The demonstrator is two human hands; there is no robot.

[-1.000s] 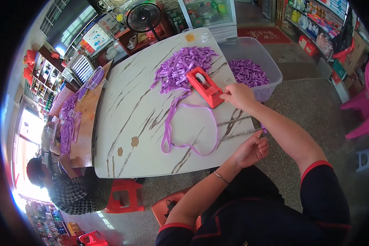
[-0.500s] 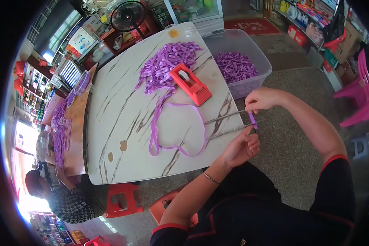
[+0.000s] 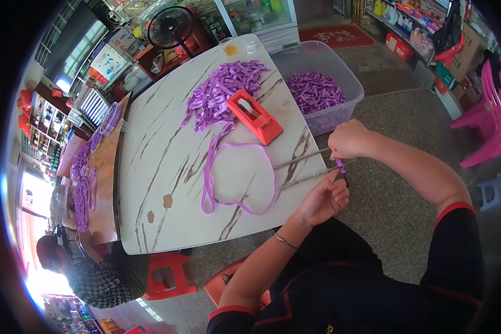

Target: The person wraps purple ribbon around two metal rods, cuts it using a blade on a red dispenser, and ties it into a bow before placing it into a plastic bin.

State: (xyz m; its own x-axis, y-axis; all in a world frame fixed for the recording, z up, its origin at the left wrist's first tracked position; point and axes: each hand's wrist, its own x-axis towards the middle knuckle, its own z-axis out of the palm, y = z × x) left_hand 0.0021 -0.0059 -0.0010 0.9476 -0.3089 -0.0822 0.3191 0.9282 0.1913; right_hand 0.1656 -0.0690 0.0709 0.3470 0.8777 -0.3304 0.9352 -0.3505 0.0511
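Bin (image 3: pixel 348 75), clr, w/ purple pcs (image 3: pixel 316 90) | R hand (image 3: pixel 348 139): fingers pinch purple strip (image 3: pixel 340 165) | L hand (image 3: pixel 323 202): fingers adj., grip unclear

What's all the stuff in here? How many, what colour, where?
marbled table: one, white, middle
strip pile: one, purple, on marbled table
tape dispenser: one, red, beside the pile
loose ribbon: one, light purple, on marbled table
thin rods: probably two, grey, table's edge
small strip: one, purple, between the hands
bin: one, clear, right of the table
binned strips: many, purple, inside bin
wooden table: one, brown, left
ribbons: many, purple, on wooden table
fan: one, black, far side
mat: one, red, far floor
stools: at least two, red, near side
chairs: count unclear, pink, right
shelf goods: many, mixed colours, room's edges
other person: one, dark patterned top, left
left hand: one, bare, below small strip
right hand: one, bare, above small strip
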